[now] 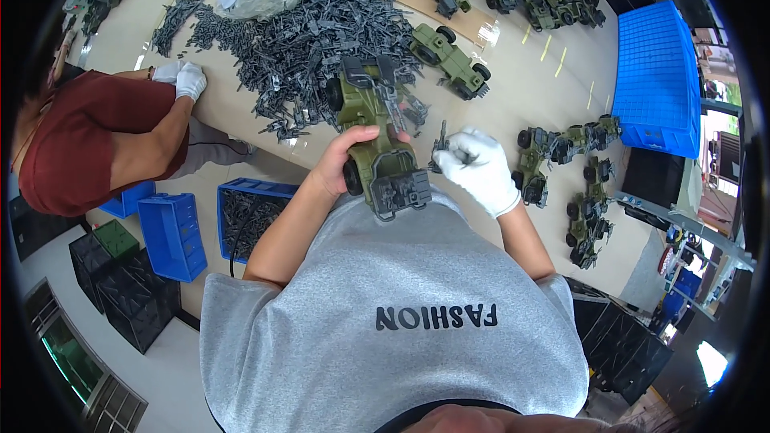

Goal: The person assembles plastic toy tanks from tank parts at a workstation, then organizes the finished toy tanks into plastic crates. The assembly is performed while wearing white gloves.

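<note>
Olive-green, one truck (pixel 388 157) is sitting before my chest, my left hand (pixel 336 160) clamping it; my gloved right hand (pixel 479 168) is pinching one grey part (pixel 441 143) just beside it. I'm probably fitting that, which is calling for alignment. One loose truck (pixel 451 62) is lying near one heap (pixel 289 52).

Left hand (pixel 338 162) holds green toy jeep (pixel 381 162); gloved right hand (pixel 480 168) pinches small dark part (pixel 441 139).
</note>
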`<state>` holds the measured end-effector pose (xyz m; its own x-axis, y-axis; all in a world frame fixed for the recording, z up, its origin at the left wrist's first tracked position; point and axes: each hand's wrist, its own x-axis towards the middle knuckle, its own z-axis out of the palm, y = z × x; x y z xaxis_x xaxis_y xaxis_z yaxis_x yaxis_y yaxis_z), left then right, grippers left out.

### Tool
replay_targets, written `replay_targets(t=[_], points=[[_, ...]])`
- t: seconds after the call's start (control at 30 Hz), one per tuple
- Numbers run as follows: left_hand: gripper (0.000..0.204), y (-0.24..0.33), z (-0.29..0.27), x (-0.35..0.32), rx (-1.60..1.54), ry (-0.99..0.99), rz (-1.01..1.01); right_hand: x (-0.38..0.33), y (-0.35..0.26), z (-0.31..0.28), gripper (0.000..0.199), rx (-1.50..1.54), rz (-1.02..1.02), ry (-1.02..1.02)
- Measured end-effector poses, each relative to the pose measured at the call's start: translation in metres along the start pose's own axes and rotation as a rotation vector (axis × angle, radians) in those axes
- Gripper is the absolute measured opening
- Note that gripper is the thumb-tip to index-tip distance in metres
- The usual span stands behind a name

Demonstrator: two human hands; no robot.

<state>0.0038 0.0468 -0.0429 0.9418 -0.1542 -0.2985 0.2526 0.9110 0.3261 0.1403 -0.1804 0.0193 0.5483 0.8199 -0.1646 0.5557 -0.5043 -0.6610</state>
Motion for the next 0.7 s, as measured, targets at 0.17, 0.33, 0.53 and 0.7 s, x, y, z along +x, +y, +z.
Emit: replay_targets(t=[0.17, 0.33, 0.53, 0.7], points=[[0.054, -0.003, 0.008, -0.003, 0.006, 0.000, 0.030, 0.004, -0.002, 0.022, 0.029, 1.062, 0.222, 0.079], [0.034, 0.001, 0.021, -0.003, 0.035, 0.228, 0.209, 0.004, -0.012, 0.023, 0.032, 1.496, 0.308, -0.006], [0.028, -0.002, 0.030, -0.008, 0.154, 0.292, 0.259, -0.003, -0.008, 0.024, 0.026, 1.877, 0.411, 0.096], [0.026, -0.003, 0.040, -0.009, 0.197, 0.338, 0.283, -0.009, -0.039, 0.003, 0.039, 1.853, 0.506, -0.019]])
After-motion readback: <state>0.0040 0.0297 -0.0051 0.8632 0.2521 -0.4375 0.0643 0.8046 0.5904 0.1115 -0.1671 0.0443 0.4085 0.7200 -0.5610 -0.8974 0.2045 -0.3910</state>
